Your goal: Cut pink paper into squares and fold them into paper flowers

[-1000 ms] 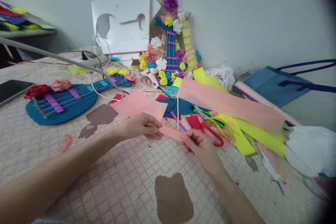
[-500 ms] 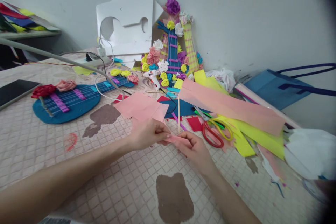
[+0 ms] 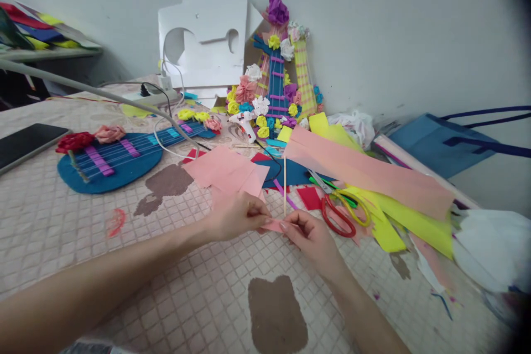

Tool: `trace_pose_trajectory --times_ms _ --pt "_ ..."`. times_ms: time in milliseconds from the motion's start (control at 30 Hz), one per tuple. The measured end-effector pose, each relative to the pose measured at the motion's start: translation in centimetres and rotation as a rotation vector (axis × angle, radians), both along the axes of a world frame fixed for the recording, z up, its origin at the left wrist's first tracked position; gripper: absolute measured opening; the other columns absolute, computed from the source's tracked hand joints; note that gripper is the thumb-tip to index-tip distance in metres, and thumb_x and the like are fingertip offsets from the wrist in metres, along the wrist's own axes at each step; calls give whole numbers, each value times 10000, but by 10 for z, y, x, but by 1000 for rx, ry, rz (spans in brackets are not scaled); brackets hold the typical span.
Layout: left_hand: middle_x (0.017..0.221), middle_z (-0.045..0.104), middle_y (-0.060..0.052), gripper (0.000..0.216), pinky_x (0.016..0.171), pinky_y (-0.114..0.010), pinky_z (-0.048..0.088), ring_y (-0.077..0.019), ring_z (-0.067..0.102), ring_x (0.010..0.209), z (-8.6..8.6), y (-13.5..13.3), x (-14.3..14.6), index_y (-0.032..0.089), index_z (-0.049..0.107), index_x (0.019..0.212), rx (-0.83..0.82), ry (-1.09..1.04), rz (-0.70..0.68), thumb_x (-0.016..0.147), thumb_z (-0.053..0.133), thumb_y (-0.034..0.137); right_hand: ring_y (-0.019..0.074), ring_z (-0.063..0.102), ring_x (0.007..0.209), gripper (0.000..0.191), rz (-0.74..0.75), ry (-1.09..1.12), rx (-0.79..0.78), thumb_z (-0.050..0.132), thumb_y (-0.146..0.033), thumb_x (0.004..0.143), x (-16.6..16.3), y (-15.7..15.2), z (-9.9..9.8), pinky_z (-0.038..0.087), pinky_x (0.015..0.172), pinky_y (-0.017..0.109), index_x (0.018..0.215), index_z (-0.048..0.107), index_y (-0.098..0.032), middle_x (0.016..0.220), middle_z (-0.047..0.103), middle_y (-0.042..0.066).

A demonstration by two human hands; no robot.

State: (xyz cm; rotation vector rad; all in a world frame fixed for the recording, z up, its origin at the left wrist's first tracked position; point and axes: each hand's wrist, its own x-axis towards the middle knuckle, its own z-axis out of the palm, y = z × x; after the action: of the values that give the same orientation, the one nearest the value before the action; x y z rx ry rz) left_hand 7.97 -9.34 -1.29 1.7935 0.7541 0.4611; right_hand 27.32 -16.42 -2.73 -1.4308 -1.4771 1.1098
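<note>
My left hand [image 3: 240,215] pinches one end of a small piece of pink crepe paper [image 3: 274,225] between thumb and fingers. The other end is gripped by my right hand [image 3: 311,237], whose fingers are curled. A thin wooden stick [image 3: 285,182] points away from the right fingertips; whether they hold it too I cannot tell. Just beyond the left hand lie flat pink paper squares [image 3: 226,168], overlapping one another. Scissors with red and yellow handles [image 3: 339,227] rest right of my right hand, close to a red paper square [image 3: 309,199].
A blue paper guitar [image 3: 110,168] with flowers lies left, near a phone [image 3: 29,144]. Behind are a glue gun [image 3: 245,124] and flower-decked guitars [image 3: 277,86] against the wall. A long pink sheet [image 3: 365,168] covers yellow paper [image 3: 418,215] at right. A white cable [image 3: 103,93] crosses the left side.
The hands have drawn slightly closer together and the right fingers have shifted along the pink paper, so less of it shows. The whole view has shifted a little.
</note>
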Motion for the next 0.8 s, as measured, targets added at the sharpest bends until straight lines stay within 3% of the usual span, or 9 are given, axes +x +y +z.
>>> trace_pose_trajectory --times_ms 100,167,267,333,433,533,667,800 --pt "749 672 -18 233 545 -184 393 -122 583 674 3 -4 1 144 697 860 143 44 -60 739 664 341 111 454 626 193 -14 -38 47 577 -344 843 -5 -2 0 345 561 229 752 573 -174 669 525 -19" --pt "764 668 -7 232 551 -187 388 -131 585 702 3 -6 3 159 689 873 189 90 -23 716 683 330 114 459 627 185 -2 -48 70 572 -338 845 -6 -3 1 342 564 235 756 580 -176 679 541 -15" --pt "622 615 10 137 480 -190 337 -115 544 593 -1 -2 2 139 653 720 209 179 44 707 662 275 110 443 603 198 -17 -62 71 566 -357 847 0 -3 3 326 541 234 766 583 -178 662 520 -21" --pt "572 596 10 134 458 -192 334 -108 530 540 -5 5 -3 128 619 647 139 189 32 694 654 249 103 418 576 205 -68 -62 75 569 -368 843 8 -2 3 310 522 230 757 567 -181 631 480 -35" --pt "710 662 -26 186 538 -206 432 -129 594 628 -7 14 -9 122 643 797 7 68 -9 698 663 277 101 420 578 194 -96 -66 77 582 -361 832 16 0 2 314 525 227 762 559 -182 645 483 -37" --pt "851 674 -58 370 634 -233 471 -155 611 758 -1 13 -4 128 635 977 79 -15 23 684 697 346 112 454 622 187 -42 -79 89 576 -349 835 16 0 1 338 556 230 761 567 -179 681 515 -23" --pt "742 647 -34 164 597 -215 427 -118 551 668 8 4 10 127 660 800 176 6 80 745 614 274 119 466 619 222 -15 -69 88 565 -384 840 9 -1 1 354 551 233 752 565 -180 670 523 -18" --pt "613 587 -4 138 524 -193 372 -89 484 567 7 6 12 118 643 690 94 -34 56 743 584 232 122 477 595 226 -6 -112 97 543 -390 848 14 0 0 362 537 241 776 589 -181 659 536 -13"
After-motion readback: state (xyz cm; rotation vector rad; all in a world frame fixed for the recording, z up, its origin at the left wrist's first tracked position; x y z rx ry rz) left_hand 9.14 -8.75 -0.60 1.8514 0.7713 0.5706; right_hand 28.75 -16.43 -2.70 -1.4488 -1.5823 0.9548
